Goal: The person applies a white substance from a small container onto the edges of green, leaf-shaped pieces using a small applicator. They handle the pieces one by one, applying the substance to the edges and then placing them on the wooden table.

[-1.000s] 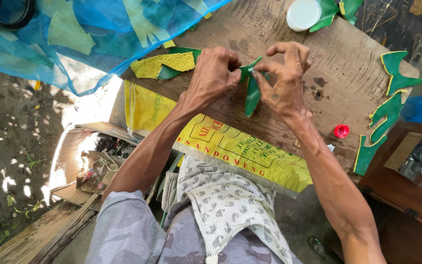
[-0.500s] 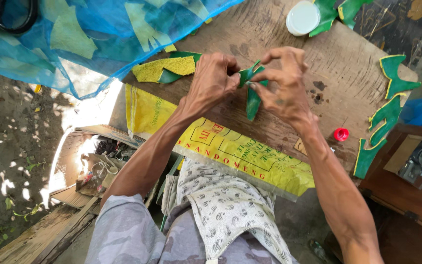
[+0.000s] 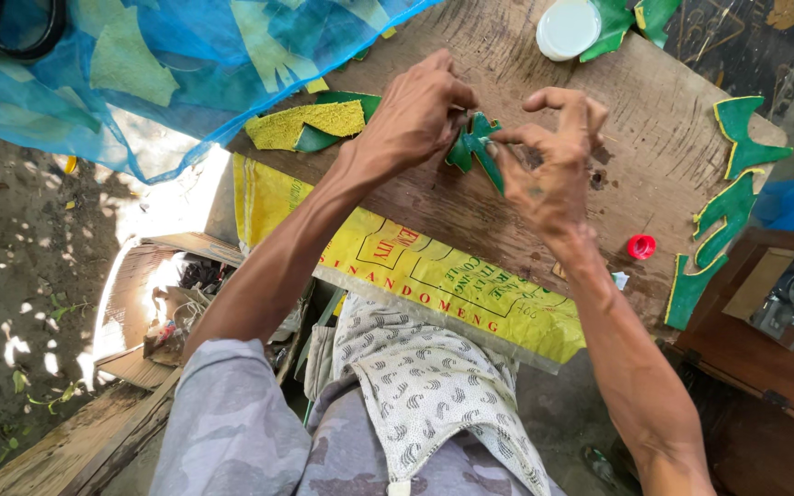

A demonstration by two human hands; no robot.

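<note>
Both hands work over a worn wooden board [image 3: 470,211]. My left hand [image 3: 411,115] and my right hand [image 3: 553,165] pinch a small green cut-out piece [image 3: 475,147] between their fingertips, just above the board. The piece is dark green and folded or bent between the fingers. A yellow fuzzy piece backed with green [image 3: 310,124] lies on the board to the left of my left hand.
Green yellow-edged curved cut-outs [image 3: 723,211] lie at the board's right end, a red cap [image 3: 640,245] near them. A white lid [image 3: 569,28] sits at the far edge. Blue netting [image 3: 186,83] holds more pieces at left. A yellow printed sack [image 3: 434,276] hangs off the board's front.
Both hands have stayed on the green piece, turning and bending it slightly; my right-hand fingers have spread wider above it.
</note>
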